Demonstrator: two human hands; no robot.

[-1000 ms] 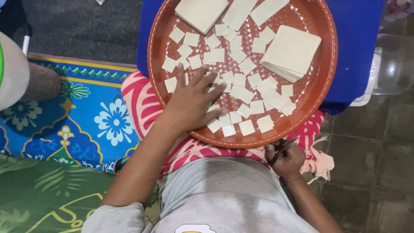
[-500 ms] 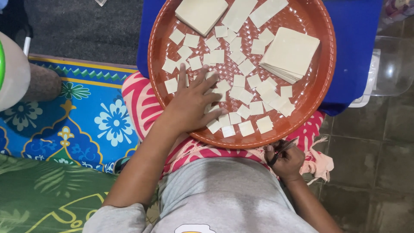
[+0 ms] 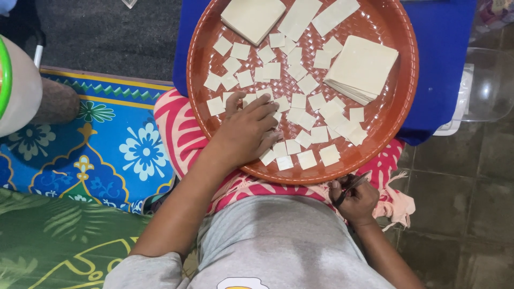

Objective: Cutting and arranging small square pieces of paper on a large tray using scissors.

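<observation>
Here, left to right:
Left hand (image 3: 247,134): fingers spread flat on small cut squares (image 3: 300,115) in the round brown tray (image 3: 399,101).
Done: many squares cut.
Left: uncut sheet stack (image 3: 361,67), strips (image 3: 316,16).
Right hand (image 3: 356,200): fingers closed around dark scissors (image 3: 350,187), below the tray.

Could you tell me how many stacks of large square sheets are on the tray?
2: far stack at the tray's top rim, right stack by its right rim; none appears hidden.
</observation>
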